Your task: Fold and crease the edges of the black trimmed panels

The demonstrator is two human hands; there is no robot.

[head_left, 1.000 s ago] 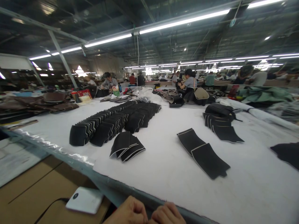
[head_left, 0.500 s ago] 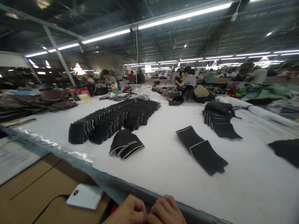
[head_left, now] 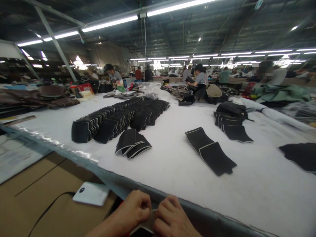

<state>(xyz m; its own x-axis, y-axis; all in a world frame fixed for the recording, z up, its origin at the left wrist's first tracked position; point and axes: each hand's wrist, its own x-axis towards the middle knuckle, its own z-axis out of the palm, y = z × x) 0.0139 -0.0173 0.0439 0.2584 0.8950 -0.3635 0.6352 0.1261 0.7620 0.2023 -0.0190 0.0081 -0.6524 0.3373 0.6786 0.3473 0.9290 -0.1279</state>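
Observation:
At the table's near edge, my left hand (head_left: pixel 135 207) and my right hand (head_left: pixel 171 215) are close together, fingers curled and pinching. Between them is a black panel with a beige side (head_left: pixel 148 223), partly hidden by my fingers and cut off by the bottom of the view. Ahead on the white table lie two overlapping black panels (head_left: pixel 217 158). A small fanned pile of black panels (head_left: pixel 133 144) is to the left of those. Behind it, long rows of overlapping black panels (head_left: pixel 111 121) run away from me.
A white phone (head_left: pixel 91 193) with a black cable lies on a cardboard box (head_left: pixel 49 176) at lower left. More black panels (head_left: pixel 233 130) and a dark panel (head_left: pixel 300 156) lie to the right. Brown material (head_left: pixel 51 97) is piled at far left. Several people work at the back.
Both hands show higher in the view, and the panel between them has come into sight. The view has tilted slightly down; the panels on the table look unmoved.

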